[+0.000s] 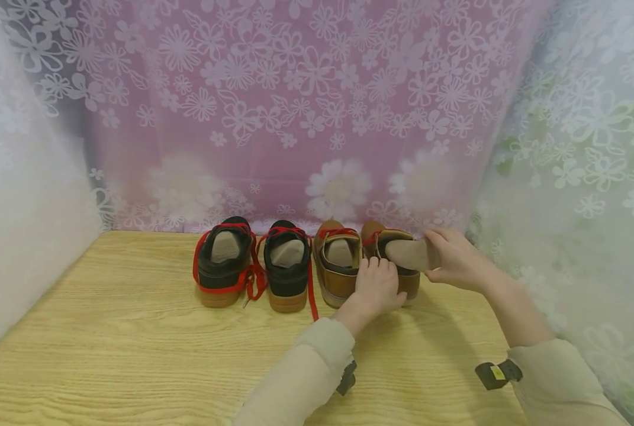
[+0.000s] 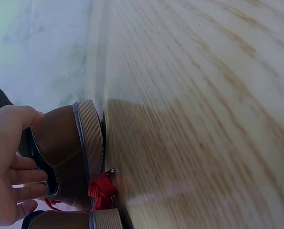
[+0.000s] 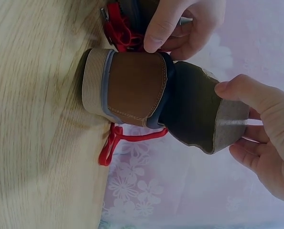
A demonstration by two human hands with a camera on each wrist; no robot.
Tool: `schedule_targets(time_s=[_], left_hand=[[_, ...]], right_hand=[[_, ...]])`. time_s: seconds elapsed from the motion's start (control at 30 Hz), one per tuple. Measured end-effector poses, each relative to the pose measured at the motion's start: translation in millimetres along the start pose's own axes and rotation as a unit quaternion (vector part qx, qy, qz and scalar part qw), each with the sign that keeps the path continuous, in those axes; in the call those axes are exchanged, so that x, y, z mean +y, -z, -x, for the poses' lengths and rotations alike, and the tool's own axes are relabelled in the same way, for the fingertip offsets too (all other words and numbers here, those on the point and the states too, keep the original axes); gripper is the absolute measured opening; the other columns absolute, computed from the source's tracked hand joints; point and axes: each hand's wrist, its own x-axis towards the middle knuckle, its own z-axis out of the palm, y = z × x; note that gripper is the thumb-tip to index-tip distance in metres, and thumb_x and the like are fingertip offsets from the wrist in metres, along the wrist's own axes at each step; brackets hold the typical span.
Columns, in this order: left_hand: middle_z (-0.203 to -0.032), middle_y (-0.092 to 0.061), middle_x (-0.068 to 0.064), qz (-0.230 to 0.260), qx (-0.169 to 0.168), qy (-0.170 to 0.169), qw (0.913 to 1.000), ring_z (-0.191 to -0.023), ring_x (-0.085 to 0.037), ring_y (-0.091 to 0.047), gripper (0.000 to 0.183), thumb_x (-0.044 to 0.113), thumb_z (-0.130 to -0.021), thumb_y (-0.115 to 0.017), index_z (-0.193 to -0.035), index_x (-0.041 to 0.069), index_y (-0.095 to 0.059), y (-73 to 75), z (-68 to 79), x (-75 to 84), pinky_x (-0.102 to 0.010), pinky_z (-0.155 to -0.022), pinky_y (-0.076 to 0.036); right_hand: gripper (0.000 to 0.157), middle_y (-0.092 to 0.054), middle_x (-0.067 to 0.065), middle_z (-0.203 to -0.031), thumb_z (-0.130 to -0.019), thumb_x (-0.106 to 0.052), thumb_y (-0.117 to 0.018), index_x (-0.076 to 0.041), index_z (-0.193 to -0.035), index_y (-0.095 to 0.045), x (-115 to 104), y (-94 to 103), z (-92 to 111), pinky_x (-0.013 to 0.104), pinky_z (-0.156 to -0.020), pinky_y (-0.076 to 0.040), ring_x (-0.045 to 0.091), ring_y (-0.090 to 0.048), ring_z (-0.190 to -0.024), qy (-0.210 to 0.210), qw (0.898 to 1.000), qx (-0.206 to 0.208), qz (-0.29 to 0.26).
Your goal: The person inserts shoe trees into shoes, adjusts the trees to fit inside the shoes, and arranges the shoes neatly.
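Observation:
A brown shoe (image 1: 409, 284) with red laces stands at the right end of the row, its heel towards me. My left hand (image 1: 375, 289) grips its collar; the right wrist view shows the thumb on the outside of the heel part (image 3: 132, 83). My right hand (image 1: 457, 259) holds the rear end of a grey-brown, moulded-paper-like shoe insert (image 1: 406, 254) between thumb and fingers. The insert's front is hidden inside the shoe opening, and its hollow underside (image 3: 192, 105) shows in the right wrist view. In the left wrist view, the left hand (image 2: 5, 167) reaches over the shoe's collar.
Left of it stands the other brown shoe (image 1: 338, 287), then two black shoes (image 1: 287, 287) with loose red laces (image 1: 249, 278). Each of these contains a similar insert (image 1: 225, 247). A pink floral curtain (image 1: 274, 118) hangs behind the wooden table (image 1: 135, 355); pale floral sheets (image 1: 578, 207) flank it.

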Motion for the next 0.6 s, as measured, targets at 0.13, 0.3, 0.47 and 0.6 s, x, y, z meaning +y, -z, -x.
schedule_targets(time_s=[0.13,0.3,0.47,0.6], left_hand=[[-0.109,-0.054,0.004,-0.004,0.004,-0.004,1.0,-0.098,-0.015,-0.045,0.061,0.063,-0.084,-0.047,-0.119,0.014,-0.055,1.1,1.1,-1.7,-0.031,-0.086,-0.032],[-0.111,-0.054,0.004,-0.003,0.006,-0.003,1.0,-0.1,-0.016,-0.045,0.06,0.063,-0.085,-0.047,-0.119,0.014,-0.054,0.4,1.5,-1.9,-0.031,-0.088,-0.032],[-0.112,-0.054,0.003,-0.005,0.005,-0.005,1.0,-0.102,-0.016,-0.046,0.06,0.062,-0.085,-0.046,-0.121,0.014,-0.054,0.7,0.8,-2.1,-0.032,-0.09,-0.031],[-0.112,-0.054,0.004,-0.006,0.002,-0.005,1.0,-0.102,-0.016,-0.046,0.06,0.062,-0.085,-0.046,-0.122,0.014,-0.054,0.1,0.4,-2.0,-0.032,-0.09,-0.032]], right_hand=[[0.073,-0.04,0.035,-0.129,-0.072,-0.01,-0.074,0.015,-0.13,-0.038,1,-1.5,-5,0.059,-0.09,-0.034,0.051,-0.038,-0.115,-0.004,1.0,-0.013,-0.004],[0.071,-0.041,0.036,-0.128,-0.072,-0.012,-0.072,0.016,-0.129,-0.039,0,-3.0,-11,0.059,-0.09,-0.035,0.052,-0.04,-0.113,-0.006,1.0,-0.02,0.008],[0.072,-0.04,0.036,-0.129,-0.075,-0.014,-0.072,0.015,-0.131,-0.038,-1,-3.4,-14,0.06,-0.091,-0.034,0.052,-0.038,-0.115,-0.019,0.999,-0.034,0.018],[0.074,-0.037,0.035,-0.131,-0.075,-0.016,-0.072,0.014,-0.132,-0.036,-1,-4.5,-16,0.061,-0.092,-0.032,0.052,-0.034,-0.118,-0.033,0.998,-0.043,0.015]])
